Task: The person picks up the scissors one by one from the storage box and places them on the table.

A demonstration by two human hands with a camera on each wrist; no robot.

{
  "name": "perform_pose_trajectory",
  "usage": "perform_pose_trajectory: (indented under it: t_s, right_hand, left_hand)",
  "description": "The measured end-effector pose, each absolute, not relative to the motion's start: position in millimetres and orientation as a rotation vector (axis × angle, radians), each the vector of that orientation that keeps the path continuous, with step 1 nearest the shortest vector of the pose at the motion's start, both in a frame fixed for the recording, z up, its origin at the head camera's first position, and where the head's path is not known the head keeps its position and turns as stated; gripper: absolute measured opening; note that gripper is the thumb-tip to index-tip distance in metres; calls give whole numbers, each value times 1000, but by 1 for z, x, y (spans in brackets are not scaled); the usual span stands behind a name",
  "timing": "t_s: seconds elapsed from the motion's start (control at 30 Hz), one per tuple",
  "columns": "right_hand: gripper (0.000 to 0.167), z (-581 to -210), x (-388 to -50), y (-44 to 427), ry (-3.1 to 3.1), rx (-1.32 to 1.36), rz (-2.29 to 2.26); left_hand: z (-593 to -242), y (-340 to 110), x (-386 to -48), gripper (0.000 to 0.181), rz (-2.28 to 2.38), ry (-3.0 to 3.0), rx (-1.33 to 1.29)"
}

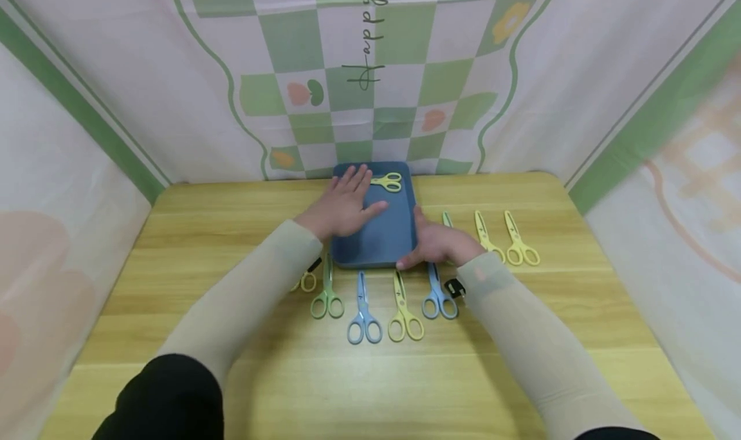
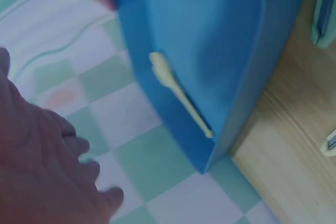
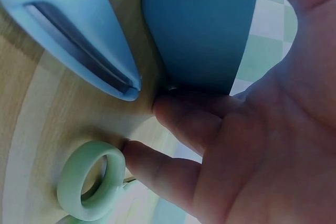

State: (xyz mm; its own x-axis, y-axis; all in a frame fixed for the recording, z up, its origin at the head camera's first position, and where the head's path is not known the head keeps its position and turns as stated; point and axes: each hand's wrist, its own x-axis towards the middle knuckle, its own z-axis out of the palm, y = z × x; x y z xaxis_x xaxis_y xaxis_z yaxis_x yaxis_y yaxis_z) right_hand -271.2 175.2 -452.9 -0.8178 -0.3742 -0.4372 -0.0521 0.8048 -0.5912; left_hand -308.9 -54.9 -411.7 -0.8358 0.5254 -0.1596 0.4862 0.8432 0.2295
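Observation:
A blue rectangular tray (image 1: 379, 224) lies against the back cloth. Yellow scissors (image 1: 389, 182) rest in its far end, also seen as yellow scissors (image 2: 181, 94) in the left wrist view. My left hand (image 1: 341, 205) reaches over the tray's left side, fingers straight and thumb spread, holding nothing. Beside the tray's right wall is my right hand (image 1: 437, 239), thumb at the near right corner. In the right wrist view, the fingers of the right hand (image 3: 268, 119) extend to the lower edge of the tray (image 3: 199, 24), close to blue scissors (image 3: 79, 40) and a green handle ring (image 3: 92, 182).
Before the tray lie green scissors (image 1: 327, 292), blue scissors (image 1: 363, 311), yellow scissors (image 1: 403, 311) and more blue scissors (image 1: 438, 295). Yellow scissors (image 1: 521, 242) and others lie to the right. A wooden table (image 1: 347, 388) bears everything; a patterned cloth (image 1: 399, 86) hangs behind.

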Motion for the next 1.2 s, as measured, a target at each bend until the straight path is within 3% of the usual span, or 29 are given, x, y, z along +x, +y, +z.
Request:
perform_pose_trajectory:
  t_s: [0.43,1.2]
  right_hand:
    - [143,-452,-273,177,2449,-333,-779]
    - [143,-451,-269,176,2447,-357,-787]
  left_hand:
    - [-428,-8,-370,88,159,2645,707]
    - [-440,3,-372,76,190,2604,487]
